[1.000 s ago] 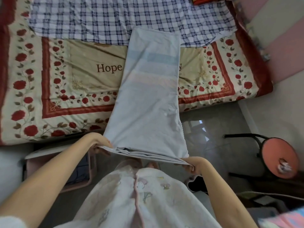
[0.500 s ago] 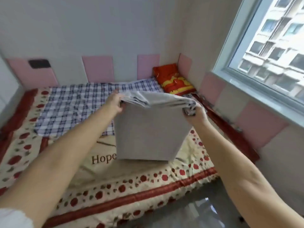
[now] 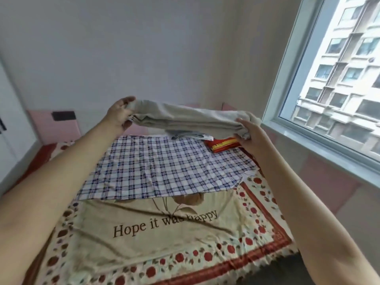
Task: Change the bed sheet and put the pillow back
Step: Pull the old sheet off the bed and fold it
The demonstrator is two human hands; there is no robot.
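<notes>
Left hand: we see the left hand (image 3: 121, 115) raised over the bed, fingers curled round the left end of the folded sheet (image 3: 185, 118), clamped on it.
Right hand: the right hand (image 3: 249, 130) grips the other end, thumb on top and fingers tucked under the bunched layers.
Hands together or apart: well apart, one at each end of the bundle, and both arms stretched forward.
Folded sheet: pale grey-beige, several layers thick, and we have it in the air, stretched between the two hands and sagging a little in the middle. A lighter printed edge hangs out beneath it near the centre.
Where it hangs: above the far end of the bed, over the checked cloth (image 3: 164, 169), touching neither that we can see.
Bed: the bed (image 3: 86, 254) wears a cream cover with red roses round the border and the words "Hope it was happy" across the middle.
Checked cloth: blue and white, it lies flat over the far half of the cover.
Far corner: a red and yellow item (image 3: 223, 144) lies below the right end of the sheet; we cannot tell whether it is the pillow.
Surroundings: the window (image 3: 339, 79) is on the right, and pink wall panels (image 3: 55, 124) run behind the bed.
</notes>
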